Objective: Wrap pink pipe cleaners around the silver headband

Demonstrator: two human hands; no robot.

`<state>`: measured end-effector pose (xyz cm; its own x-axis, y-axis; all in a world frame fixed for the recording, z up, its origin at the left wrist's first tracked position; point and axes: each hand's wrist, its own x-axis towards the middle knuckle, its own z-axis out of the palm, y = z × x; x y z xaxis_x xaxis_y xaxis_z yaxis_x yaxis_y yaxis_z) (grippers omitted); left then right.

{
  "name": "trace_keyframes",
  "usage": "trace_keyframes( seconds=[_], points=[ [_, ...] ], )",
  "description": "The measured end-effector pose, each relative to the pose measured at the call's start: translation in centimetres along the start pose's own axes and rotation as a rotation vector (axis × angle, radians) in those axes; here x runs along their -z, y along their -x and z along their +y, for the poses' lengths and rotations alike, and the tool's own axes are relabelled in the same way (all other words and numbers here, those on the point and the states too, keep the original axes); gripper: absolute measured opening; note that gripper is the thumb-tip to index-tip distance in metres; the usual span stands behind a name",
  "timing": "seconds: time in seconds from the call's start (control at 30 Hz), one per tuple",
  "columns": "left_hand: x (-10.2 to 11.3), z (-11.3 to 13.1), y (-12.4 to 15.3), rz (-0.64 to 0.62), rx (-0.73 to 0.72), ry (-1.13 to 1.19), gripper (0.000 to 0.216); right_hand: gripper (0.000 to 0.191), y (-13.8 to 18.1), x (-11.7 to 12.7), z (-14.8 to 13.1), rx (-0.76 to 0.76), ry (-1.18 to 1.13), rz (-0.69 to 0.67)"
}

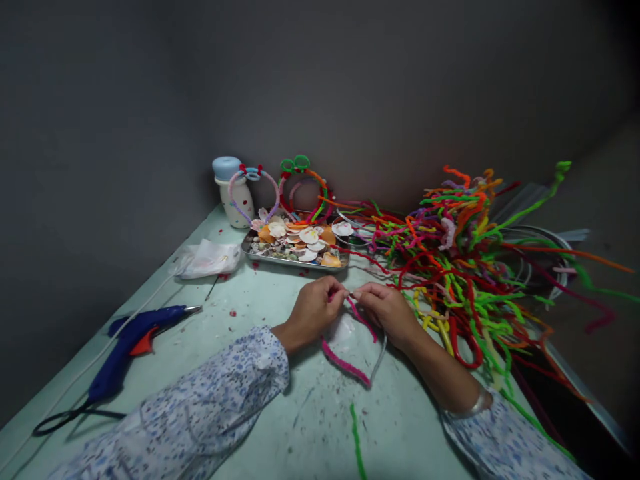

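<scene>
My left hand and my right hand meet over the pale green table, fingers pinched together. Between them I hold a headband, grey where bare, with a pink pipe cleaner wound along part of it. The band curves down toward me from my fingers. Both hands grip it near its top, and the pink end shows between my fingertips.
A big heap of coloured pipe cleaners lies right. A metal tray of shells sits behind my hands, with finished headbands and a white bottle. A blue glue gun and white cloth lie left. A green pipe cleaner lies near.
</scene>
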<state>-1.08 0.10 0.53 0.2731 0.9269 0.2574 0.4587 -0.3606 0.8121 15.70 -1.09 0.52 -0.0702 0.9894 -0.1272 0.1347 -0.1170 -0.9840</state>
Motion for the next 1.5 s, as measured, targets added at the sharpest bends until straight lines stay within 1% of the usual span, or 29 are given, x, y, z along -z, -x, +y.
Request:
trace_keyframes(
  seconds=[0.17, 0.37, 0.43, 0.63, 1.13, 1.23, 1.4, 1.5],
  points=[
    [0.25, 0.4, 0.11, 0.006, -0.032, -0.053, 0.017, 0.022, 0.03, 0.21, 0.4, 0.041, -0.014, -0.003],
    [0.36, 0.34, -0.02, 0.017, 0.002, -0.077, 0.02, 0.035, 0.06, 0.49, 0.39, 0.013, -0.219, -0.044],
    [0.32, 0.27, -0.05, 0.017, 0.003, -0.085, 0.02, 0.036, -0.04, 0.54, 0.47, 0.027, -0.245, -0.04],
    [0.16, 0.14, 0.13, 0.024, -0.013, -0.062, 0.019, 0.029, -0.21, 0.49, 0.69, 0.07, -0.258, 0.014],
    [0.34, 0.45, 0.31, 0.08, -0.089, -0.153, 0.014, 0.022, 0.12, 0.33, 0.58, 0.107, -0.198, 0.036],
    [0.31, 0.5, 0.3, 0.089, -0.087, -0.137, 0.013, 0.022, 0.21, 0.32, 0.56, 0.115, -0.189, 0.049],
    [0.23, 0.39, 0.25, 0.054, -0.063, -0.056, 0.014, 0.021, 0.13, 0.42, 0.84, 0.143, -0.2, 0.075],
    [0.19, 0.37, 0.26, 0.054, -0.057, -0.05, 0.013, 0.021, 0.08, 0.41, 0.96, 0.151, -0.202, 0.081]
  ],
)
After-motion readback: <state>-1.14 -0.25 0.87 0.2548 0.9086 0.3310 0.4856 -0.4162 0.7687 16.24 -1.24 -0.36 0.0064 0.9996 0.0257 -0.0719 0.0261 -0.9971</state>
